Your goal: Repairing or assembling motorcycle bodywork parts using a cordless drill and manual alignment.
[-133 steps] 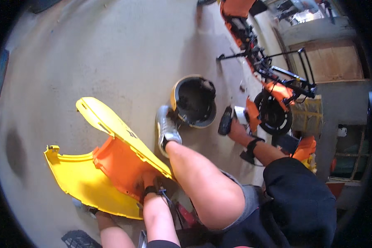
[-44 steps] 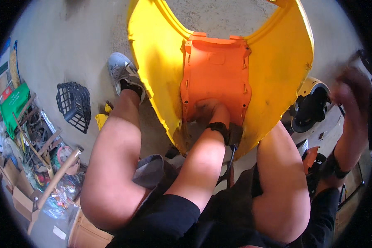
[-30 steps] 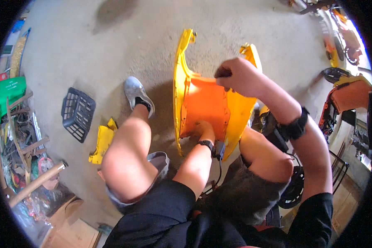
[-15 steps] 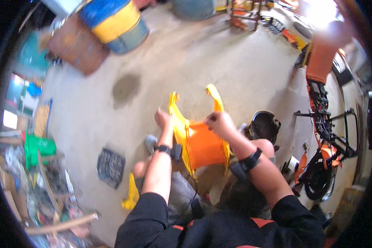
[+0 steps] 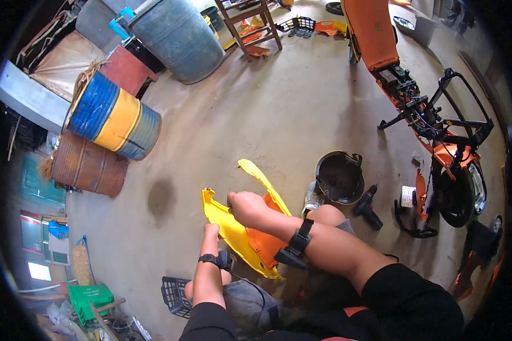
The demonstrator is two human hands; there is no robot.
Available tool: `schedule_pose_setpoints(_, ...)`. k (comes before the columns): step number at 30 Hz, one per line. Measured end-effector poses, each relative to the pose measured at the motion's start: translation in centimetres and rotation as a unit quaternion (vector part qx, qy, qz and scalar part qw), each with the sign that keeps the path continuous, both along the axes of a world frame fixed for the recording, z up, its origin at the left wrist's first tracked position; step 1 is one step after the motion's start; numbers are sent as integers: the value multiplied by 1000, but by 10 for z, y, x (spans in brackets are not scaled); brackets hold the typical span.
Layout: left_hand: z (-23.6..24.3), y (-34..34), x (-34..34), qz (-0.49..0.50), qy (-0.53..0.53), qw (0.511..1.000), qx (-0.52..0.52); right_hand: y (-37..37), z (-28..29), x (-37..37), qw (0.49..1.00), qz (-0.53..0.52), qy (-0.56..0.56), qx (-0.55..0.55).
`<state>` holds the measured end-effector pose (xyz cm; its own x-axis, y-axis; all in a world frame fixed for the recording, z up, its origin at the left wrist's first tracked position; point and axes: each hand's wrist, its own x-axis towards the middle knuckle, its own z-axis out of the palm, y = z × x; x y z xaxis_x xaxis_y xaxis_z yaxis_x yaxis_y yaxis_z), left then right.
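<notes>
Across my lap lies a scooter body panel (image 5: 233, 233), made of curved yellow side pieces around an orange middle piece. It is tilted, with its two yellow arms pointing away from me. My left hand (image 5: 211, 231) is at the near-left yellow edge, closed against it, its fingers mostly hidden. Over the middle of the panel, my right hand (image 5: 249, 208) is curled closed. Whatever its fingers hold is hidden behind the hand. Dark straps with small boxes sit on both wrists.
On the floor to the right are a round black tub (image 5: 339, 177) and a cordless drill (image 5: 368, 208). Beyond them stands a partly stripped orange scooter (image 5: 418, 105). A black plastic basket (image 5: 176, 295) lies left of my legs. Metal drums (image 5: 114, 116) and a wooden stool (image 5: 250, 28) stand farther off.
The panel has turned and tilted leftward in my hands. My right hand has crossed left over it, and my left hand is now lower along its edge. The view has shifted too.
</notes>
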<state>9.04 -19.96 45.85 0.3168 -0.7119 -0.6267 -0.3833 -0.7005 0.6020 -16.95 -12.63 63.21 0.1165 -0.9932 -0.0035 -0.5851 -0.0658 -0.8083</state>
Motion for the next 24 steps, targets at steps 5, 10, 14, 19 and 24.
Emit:
schedule_pose_setpoints(5,62,45,-44,-28,3,999,-28,0,-19,-4,1000,-28,-6,-3)
schedule_pose_setpoints(10,108,96,-42,54,76,992,-83,17,-20,-7,1000,-9,-1,-7)
schedule_pose_setpoints(14,93,120,1,71,3,984,-166,24,-11,-1,999,25,27,30)
schedule_pose_setpoints(19,96,125,-4,141,51,942,-299,18,-29,-1,998,12,50,-37)
schedule_pose_setpoints(24,118,126,-8,114,126,914,-367,1,-24,25,991,59,-78,95)
